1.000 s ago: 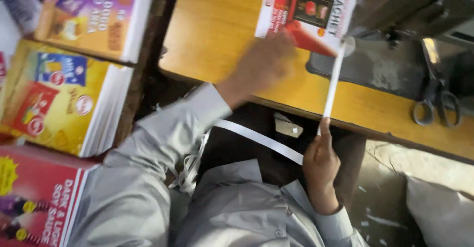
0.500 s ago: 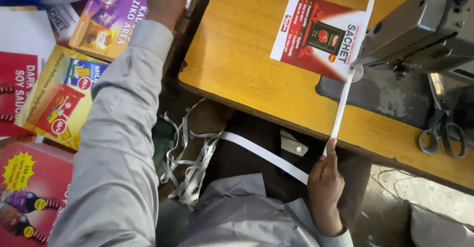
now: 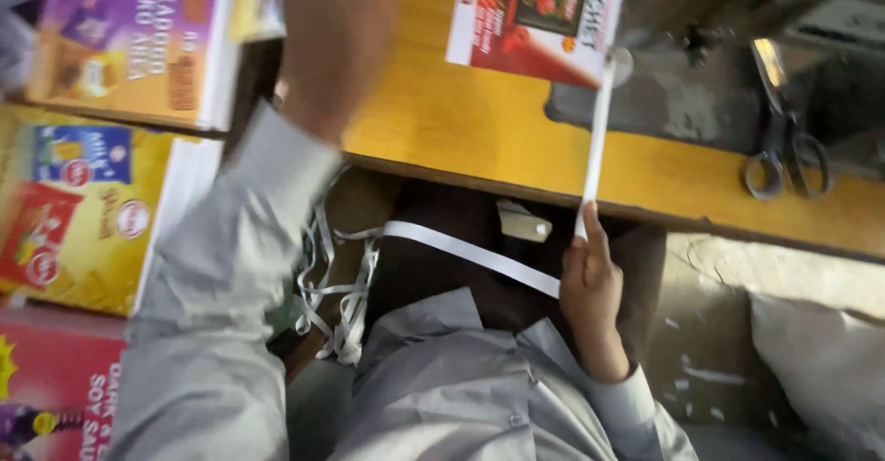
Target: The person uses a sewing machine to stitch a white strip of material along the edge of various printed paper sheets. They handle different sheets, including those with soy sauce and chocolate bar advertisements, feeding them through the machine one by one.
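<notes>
Head view showed my left hand had swung away from the red card toward the stacked purple cards beside it; blur hid whether it was open or closed. My right hand stayed below the bench edge, pinching the white tape that ran up to the card.

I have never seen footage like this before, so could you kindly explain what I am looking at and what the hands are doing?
The camera sits on a person's head and looks down over their grey shirt. Their right hand pinches a white strip that runs up to a sewing machine on a yellow wooden table. A red printed card lies at the machine, and scissors rest nearby. The left hand reaches toward stacks of colourful printed cards; it is blurred, so any grip is unclear.
</notes>
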